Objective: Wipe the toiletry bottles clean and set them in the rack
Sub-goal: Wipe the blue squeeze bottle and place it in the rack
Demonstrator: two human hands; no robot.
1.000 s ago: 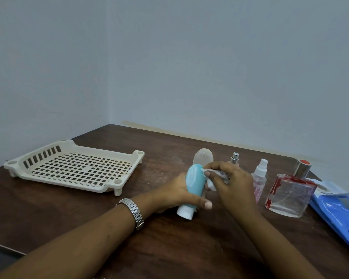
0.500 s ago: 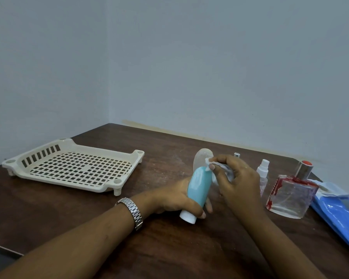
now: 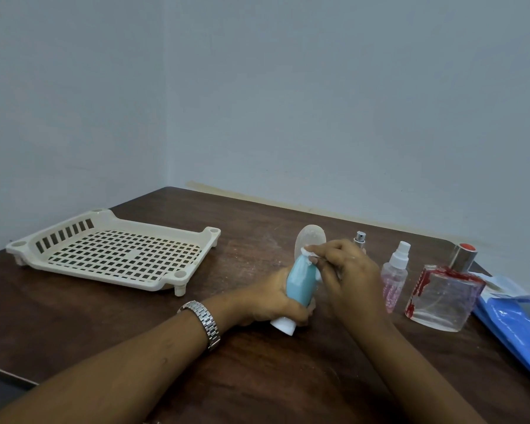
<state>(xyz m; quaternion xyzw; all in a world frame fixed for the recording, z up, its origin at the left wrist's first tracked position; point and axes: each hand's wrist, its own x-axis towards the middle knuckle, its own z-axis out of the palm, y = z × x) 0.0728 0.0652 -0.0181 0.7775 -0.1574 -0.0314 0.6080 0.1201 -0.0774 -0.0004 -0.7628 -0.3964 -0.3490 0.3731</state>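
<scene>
wipe [image 3: 309, 251] now atop blue bottle [image 3: 300, 283]

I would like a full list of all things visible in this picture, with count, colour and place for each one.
rack: 1, cream, left side of table, holds nothing
teal bottle: 1, teal with white cap, centre, cap down, tilted, in left hand
wipe: 1, white, at top of teal bottle
pale bottle: 1, translucent, behind teal bottle
thin sprayer: 1, silver top, behind right hand
pink spray bottle: 1, right of hands
perfume bottle: 1, clear and red, silver cap, far right
blue packet: 1, right edge
table: 1, dark brown
watch: 1, silver, left wrist
left hand: grips teal bottle
right hand: pinches wipe
</scene>
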